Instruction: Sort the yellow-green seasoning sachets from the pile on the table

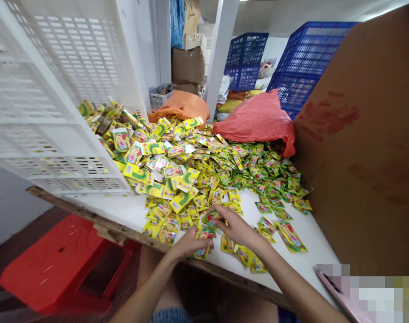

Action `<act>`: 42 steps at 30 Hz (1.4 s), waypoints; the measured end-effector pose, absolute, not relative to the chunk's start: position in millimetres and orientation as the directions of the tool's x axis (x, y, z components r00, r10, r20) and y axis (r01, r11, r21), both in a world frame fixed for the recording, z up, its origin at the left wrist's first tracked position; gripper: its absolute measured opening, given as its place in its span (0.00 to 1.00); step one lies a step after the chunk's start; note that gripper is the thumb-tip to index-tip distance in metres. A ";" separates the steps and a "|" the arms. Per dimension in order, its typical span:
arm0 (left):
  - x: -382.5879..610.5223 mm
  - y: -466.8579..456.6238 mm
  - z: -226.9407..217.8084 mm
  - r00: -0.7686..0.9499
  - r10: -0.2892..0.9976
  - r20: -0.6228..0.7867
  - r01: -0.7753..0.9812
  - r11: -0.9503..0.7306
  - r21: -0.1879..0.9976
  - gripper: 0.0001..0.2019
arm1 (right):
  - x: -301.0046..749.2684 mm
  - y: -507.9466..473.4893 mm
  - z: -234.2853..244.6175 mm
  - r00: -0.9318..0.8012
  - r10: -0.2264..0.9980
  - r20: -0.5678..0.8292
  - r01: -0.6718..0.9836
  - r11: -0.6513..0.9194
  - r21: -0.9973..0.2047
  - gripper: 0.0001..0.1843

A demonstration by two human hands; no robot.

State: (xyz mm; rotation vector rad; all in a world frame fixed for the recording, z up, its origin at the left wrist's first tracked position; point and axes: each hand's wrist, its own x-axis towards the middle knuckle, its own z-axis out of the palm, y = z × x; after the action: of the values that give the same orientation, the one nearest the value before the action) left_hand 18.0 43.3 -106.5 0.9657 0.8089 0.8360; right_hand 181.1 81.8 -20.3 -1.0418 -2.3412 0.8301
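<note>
Near the table's front edge, my left hand [190, 244] is closed around a few yellow-green candy packets [204, 234], its thumb lying across them. My right hand [234, 223] pinches a green packet [211, 217] just above them, with fingertips and thumb. Yellow packets [165, 229] lie flat left of my hands, and another short row of yellow packets [244, 255] lies under my right forearm. Behind my hands spreads a heap of small yellow boxes [184, 179], some with open flaps. Farther right is a pile of green packets [258, 168].
A white crate [79, 58] lies tipped at left, spilling boxes onto the table [248, 204]. An orange sack [184, 105] and a red sack [258, 119] rest behind the heap. A cardboard box [362, 148] walls the right side. A red stool [52, 260] stands below left; a phone [339, 291] lies front right.
</note>
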 end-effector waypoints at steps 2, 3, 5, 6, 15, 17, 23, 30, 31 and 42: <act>17.3 42.6 -105.5 0.431 0.878 -0.206 -0.230 0.328 0.916 0.18 | 179.0 81.9 -22.7 -0.596 0.781 0.184 0.478 0.529 -0.701 0.12; 16.9 42.3 -105.2 0.429 0.878 -0.212 -0.226 0.331 0.916 0.18 | 178.5 81.9 -24.4 -0.586 0.788 0.191 0.479 0.527 -0.702 0.13; 16.5 42.0 -105.3 0.438 0.871 -0.223 -0.207 0.339 0.918 0.17 | 178.6 81.9 -26.6 -0.587 0.790 0.178 0.514 0.533 -0.672 0.13; 16.5 42.0 -105.7 0.444 0.868 -0.224 -0.197 0.338 0.920 0.16 | 178.7 81.7 -26.6 -0.596 0.787 0.157 0.542 0.539 -0.645 0.14; 17.9 43.1 -102.6 0.411 0.891 -0.192 -0.158 0.277 0.948 0.14 | 160.6 69.6 -2.1 -0.678 0.733 0.062 0.633 0.625 -0.457 0.07; 17.7 42.3 -98.4 0.388 0.901 -0.192 -0.162 0.272 0.949 0.14 | 158.8 69.9 -6.1 -0.669 0.736 0.103 0.576 0.600 -0.555 0.10; 17.8 40.1 -92.1 0.399 0.896 -0.193 -0.158 0.275 0.949 0.12 | 164.4 71.0 -38.6 -0.454 0.872 0.182 0.563 0.440 -0.700 0.09; 19.3 39.9 -94.2 0.427 0.895 -0.132 -0.132 0.206 0.970 0.12 | 166.2 53.6 -45.7 -0.327 0.876 0.354 0.643 0.481 -0.597 0.06; 19.0 40.3 -95.5 0.425 0.896 -0.125 -0.105 0.186 0.977 0.13 | 165.2 50.4 -45.6 -0.325 0.873 0.364 0.665 0.484 -0.568 0.05; 17.8 39.3 -105.5 0.216 0.976 0.008 -0.143 0.024 0.989 0.30 | 174.8 29.9 -80.7 -0.163 0.964 0.208 0.355 0.254 -0.900 0.12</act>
State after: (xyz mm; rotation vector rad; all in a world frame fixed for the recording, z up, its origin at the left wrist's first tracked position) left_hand 17.8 39.3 -105.5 1.1919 0.9488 1.1083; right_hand 174.8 29.9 -80.7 -1.2318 -1.6818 0.9083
